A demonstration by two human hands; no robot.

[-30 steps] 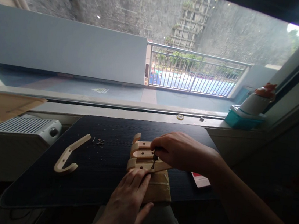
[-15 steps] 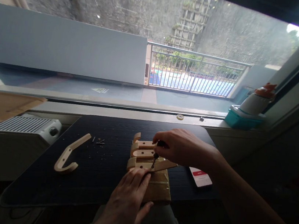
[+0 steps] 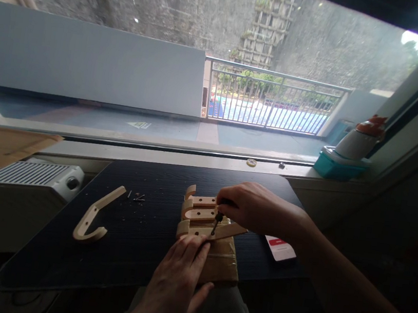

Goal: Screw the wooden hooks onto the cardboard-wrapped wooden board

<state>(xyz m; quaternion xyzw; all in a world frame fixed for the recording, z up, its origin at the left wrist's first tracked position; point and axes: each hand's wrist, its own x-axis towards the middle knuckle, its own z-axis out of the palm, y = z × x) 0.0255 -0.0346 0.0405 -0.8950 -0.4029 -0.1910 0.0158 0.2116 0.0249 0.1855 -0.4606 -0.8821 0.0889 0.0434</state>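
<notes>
My right hand [image 3: 251, 204] is closed round the dark handle of a screwdriver [image 3: 216, 224]. The screwdriver's shaft points down, slightly tilted, onto the nearest wooden hook [image 3: 233, 230]. Fingers of my left hand [image 3: 182, 269] press on that hook's near edge, while the thumb rests apart by the brown taped box [image 3: 221, 267] beneath. Beyond it lie two more pale wooden hooks [image 3: 201, 214] with dark holes, side by side on the box. A separate wooden hook [image 3: 87, 219] lies on the table to the left. Where the screwdriver tip meets the hook, a screw is too small to make out.
Several small screws [image 3: 139, 198] and crumbs are scattered on the dark table [image 3: 133, 254]. A phone-like card or device [image 3: 280, 248] lies right of the box. Along the windowsill [image 3: 193, 161] stand a teal box [image 3: 338, 166] and a bottle [image 3: 363, 139]. A heater-like vent [image 3: 31, 173] borders the left.
My right hand has shifted and turned slightly at the screwdriver handle, its tip staying on the same spot. The left hand keeps its place; the view has tilted a little.
</notes>
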